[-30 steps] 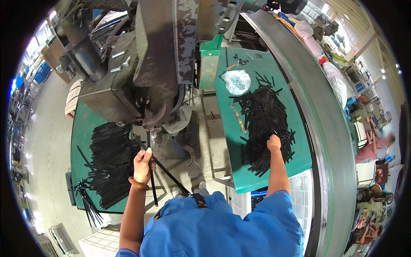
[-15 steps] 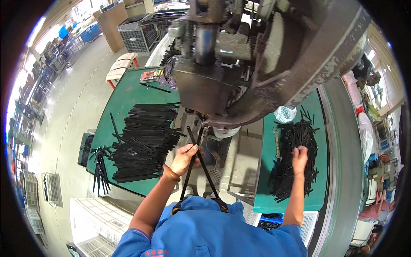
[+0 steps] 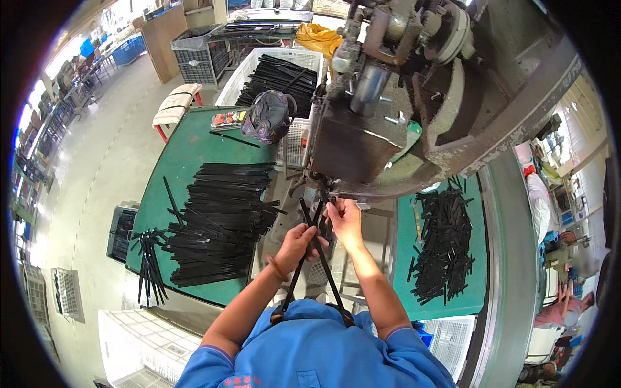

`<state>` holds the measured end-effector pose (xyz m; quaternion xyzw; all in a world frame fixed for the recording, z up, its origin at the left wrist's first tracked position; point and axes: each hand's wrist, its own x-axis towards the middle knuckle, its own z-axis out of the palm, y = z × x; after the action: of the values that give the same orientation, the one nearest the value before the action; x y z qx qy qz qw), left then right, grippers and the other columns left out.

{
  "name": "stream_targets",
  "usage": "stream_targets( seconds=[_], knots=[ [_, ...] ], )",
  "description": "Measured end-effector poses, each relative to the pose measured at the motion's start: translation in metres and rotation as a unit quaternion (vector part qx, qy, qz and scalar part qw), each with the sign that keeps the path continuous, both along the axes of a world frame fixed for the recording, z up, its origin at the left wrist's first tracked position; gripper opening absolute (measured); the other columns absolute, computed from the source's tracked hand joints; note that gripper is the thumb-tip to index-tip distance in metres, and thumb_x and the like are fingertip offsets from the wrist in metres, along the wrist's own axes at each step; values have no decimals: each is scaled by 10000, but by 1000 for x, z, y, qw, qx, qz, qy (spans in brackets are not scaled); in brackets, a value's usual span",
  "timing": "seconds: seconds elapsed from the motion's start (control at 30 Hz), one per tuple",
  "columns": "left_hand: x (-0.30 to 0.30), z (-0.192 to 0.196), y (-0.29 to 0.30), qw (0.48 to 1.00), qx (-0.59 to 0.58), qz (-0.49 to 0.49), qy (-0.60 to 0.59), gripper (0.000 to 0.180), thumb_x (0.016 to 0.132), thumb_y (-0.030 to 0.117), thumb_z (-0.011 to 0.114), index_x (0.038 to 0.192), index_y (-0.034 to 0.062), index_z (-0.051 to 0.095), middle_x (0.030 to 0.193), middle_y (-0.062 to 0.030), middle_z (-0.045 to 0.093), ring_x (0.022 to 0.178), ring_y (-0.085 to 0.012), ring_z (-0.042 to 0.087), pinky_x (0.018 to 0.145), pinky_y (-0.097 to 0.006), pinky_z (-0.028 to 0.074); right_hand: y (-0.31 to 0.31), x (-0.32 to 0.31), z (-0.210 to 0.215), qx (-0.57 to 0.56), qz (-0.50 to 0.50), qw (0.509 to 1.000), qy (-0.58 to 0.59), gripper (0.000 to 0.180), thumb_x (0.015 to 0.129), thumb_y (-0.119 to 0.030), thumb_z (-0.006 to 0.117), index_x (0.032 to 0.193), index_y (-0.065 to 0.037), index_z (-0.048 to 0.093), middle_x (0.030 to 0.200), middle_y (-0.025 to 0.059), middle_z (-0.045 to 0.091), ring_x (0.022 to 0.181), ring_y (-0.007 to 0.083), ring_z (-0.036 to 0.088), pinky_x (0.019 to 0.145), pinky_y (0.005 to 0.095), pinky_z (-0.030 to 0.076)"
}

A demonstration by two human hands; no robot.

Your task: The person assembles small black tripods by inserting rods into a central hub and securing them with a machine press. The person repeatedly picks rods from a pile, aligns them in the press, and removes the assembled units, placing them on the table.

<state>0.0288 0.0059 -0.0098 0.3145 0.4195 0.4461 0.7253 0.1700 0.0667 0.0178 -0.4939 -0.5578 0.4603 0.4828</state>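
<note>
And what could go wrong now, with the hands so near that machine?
The right hand is close to the lower end of the machine; if that moves, it might pinch. The two black strips in the left hand cross, so they could slip or tangle. The strip bundle jutting over the edge of the left green table might slide off.

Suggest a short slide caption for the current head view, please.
Left hand holds two crossed black strips, right hand close to a metal machine, between two green tables.
</note>
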Motion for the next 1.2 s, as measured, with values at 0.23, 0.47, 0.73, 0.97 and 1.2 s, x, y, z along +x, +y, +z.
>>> stream_targets(
  seconds=[0.23, 0.47, 0.73, 0.97, 1.2],
  knots=[
    [-3, 6, 3, 999, -27, -22, 31, 199, 972, 236, 427, 943, 50, 490, 810, -86, 663, 471, -93, 527, 390, -215, 398, 1, 1, -29, -14, -34, 999, 22, 100, 865, -11, 580, 933, -21, 507, 665, 34, 586, 513, 79, 515, 459, 226, 416],
    [-8, 7, 10, 997, -12, -56, 53, 221, 972, 254, 415, 948, 40, 464, 808, -126, 655, 467, -110, 534, 370, -226, 393, -46, 46, -37, -168, -46, 983, 57, 224, 947, -214, 504, 788, -60, 532, 741, 85, 657, 635, 113, 610, 501, 215, 445],
    [-8, 3, 6, 998, -5, -52, 34, 269, 974, 285, 428, 955, 19, 464, 853, -171, 659, 475, -118, 551, 374, -222, 420, -136, 70, -90, -338, -131, 909, 208, 214, 888, -230, 578, 737, -92, 515, 561, 11, 510, 407, 99, 457, 354, 244, 323],
    [-1, 9, 6, 998, -13, -47, 28, 252, 976, 259, 421, 970, 11, 462, 867, -179, 656, 467, -115, 530, 369, -226, 410, -135, 60, -112, -339, -96, 919, 176, 221, 873, -223, 591, 725, -81, 510, 541, 10, 464, 376, 110, 392, 355, 267, 304],
    [3, 42, 0, 999, 26, -28, 35, 221, 972, 217, 393, 963, 2, 438, 824, -160, 647, 457, -109, 503, 361, -231, 375, -136, 73, -102, -308, -133, 921, 200, 223, 890, -235, 596, 729, -98, 524, 557, -11, 491, 380, 83, 410, 359, 242, 316]
  ],
)
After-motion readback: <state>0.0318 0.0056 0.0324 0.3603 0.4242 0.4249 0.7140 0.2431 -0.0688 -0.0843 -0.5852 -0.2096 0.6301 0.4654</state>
